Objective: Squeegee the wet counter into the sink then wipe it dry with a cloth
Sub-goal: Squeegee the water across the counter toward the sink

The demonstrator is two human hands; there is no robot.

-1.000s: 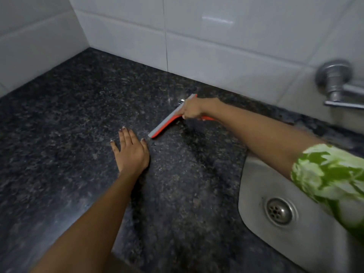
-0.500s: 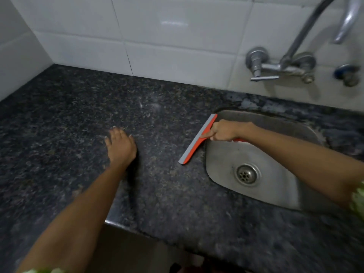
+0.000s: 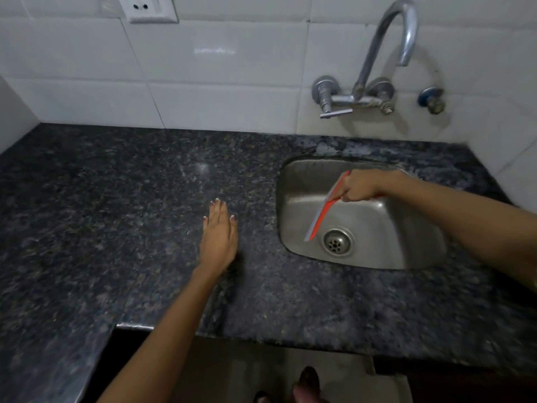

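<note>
My right hand (image 3: 361, 187) grips the handle of an orange and grey squeegee (image 3: 321, 215). Its blade hangs slanted over the steel sink (image 3: 406, 245), with the lower end close to the drain (image 3: 337, 242). My left hand (image 3: 218, 235) lies flat, palm down, on the dark speckled granite counter (image 3: 116, 213), to the left of the sink. No cloth is in view.
A curved metal tap (image 3: 386, 50) with valves juts from the white tiled wall above the sink. A wall socket (image 3: 152, 8) sits at the top left. The counter's front edge (image 3: 261, 341) has a step at the lower left; floor and feet show below.
My right hand drew the squeegee from the back of the counter rightward, over the sink's rim and into the basin. My left hand stayed flat on the counter.
</note>
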